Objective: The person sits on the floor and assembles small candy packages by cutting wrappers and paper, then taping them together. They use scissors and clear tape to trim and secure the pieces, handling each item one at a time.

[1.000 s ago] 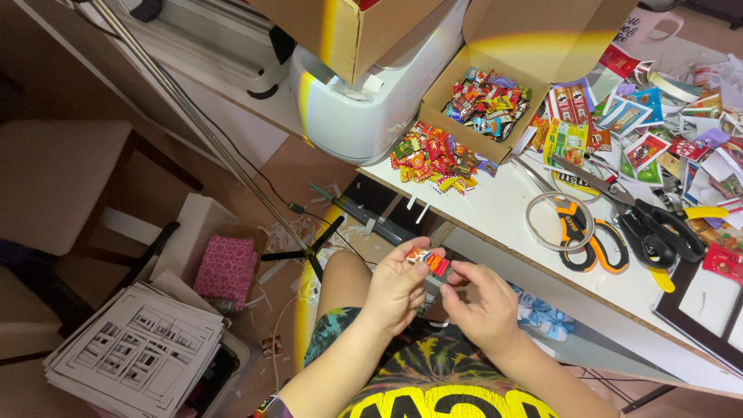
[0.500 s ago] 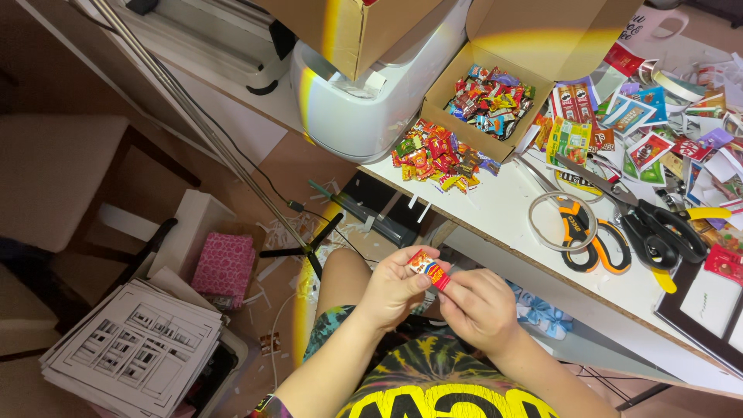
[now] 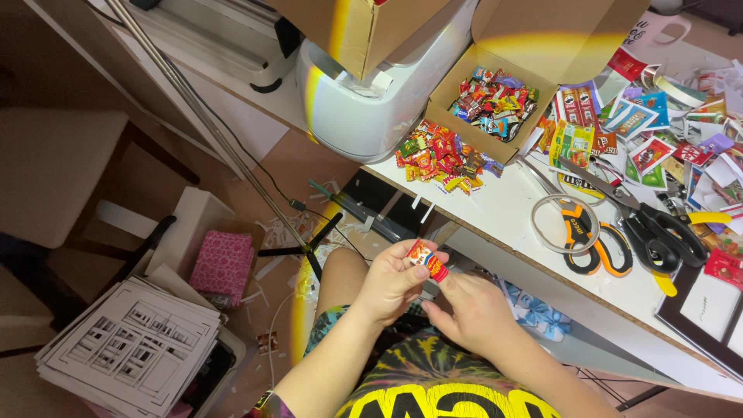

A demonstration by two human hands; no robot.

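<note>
From my feed, the left hand [image 3: 391, 282] pinches a tiny red packet [image 3: 428, 261] between thumb and fingertips, holding it over the lap, just below the edge of the white table [image 3: 511, 213]. The right hand [image 3: 480, 313] sits right beside it, its forefinger and thumb closing on the packet's lower right end, the other fingers curled under. I judge the packet to be very light and thin, printed paper or glossy film, so it should bend and crease readily and could slip out of a loose pinch. I would take it by its short ends, pads flat on the faces, pressing gently so it does not crumple. On the table above lie a heap of similar small packets [image 3: 435, 157], an open cardboard box [image 3: 495, 101] holding more, and scissors [image 3: 592, 236] with orange handles. A stack of printed sheets [image 3: 128, 348] rests on the floor to the left.
</note>
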